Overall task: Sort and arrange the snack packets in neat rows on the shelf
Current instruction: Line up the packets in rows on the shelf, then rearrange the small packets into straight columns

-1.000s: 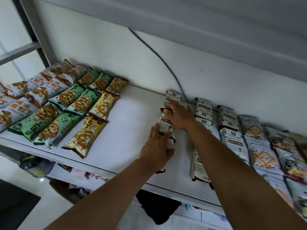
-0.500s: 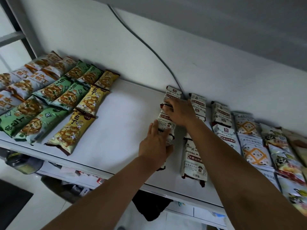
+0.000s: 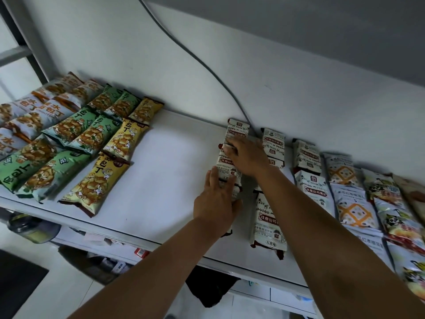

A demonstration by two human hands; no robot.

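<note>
Both hands sit on one column of white packets (image 3: 232, 155) running front to back, just right of centre on the white shelf (image 3: 174, 171).

Right hand (image 3: 247, 157) lies palm down on the column's far half, fingers spread and pointing to 9 o'clock, fingertips at the left edge of a packet. It presses flat, not gripping. The farthest packet shows clear beyond it at 12 o'clock, near the back wall (image 3: 299, 88).

Left hand (image 3: 215, 204) lies flat on the near half, fingers narrow and together, pointing to 12 o'clock, thumb on the right side of a packet. Whether it pinches that packet I cannot tell. The front end of the column is hidden under the wrist.

At 3 o'clock from the hands, just beside: a second column of white packets (image 3: 270, 224), partly hidden by the right forearm. Further to 3 o'clock come more white packets (image 3: 312, 185), then orange-pattern packets (image 3: 355, 210), then cartoon-print packets (image 3: 395, 217) at the frame edge.

At 9 o'clock, well apart across bare shelf: yellow packets (image 3: 96, 185), green packets (image 3: 46, 173) and pale packets with orange print (image 3: 30, 120), all angled in rows.

A grey cable (image 3: 195, 58) runs down the wall and ends behind the white column.
</note>
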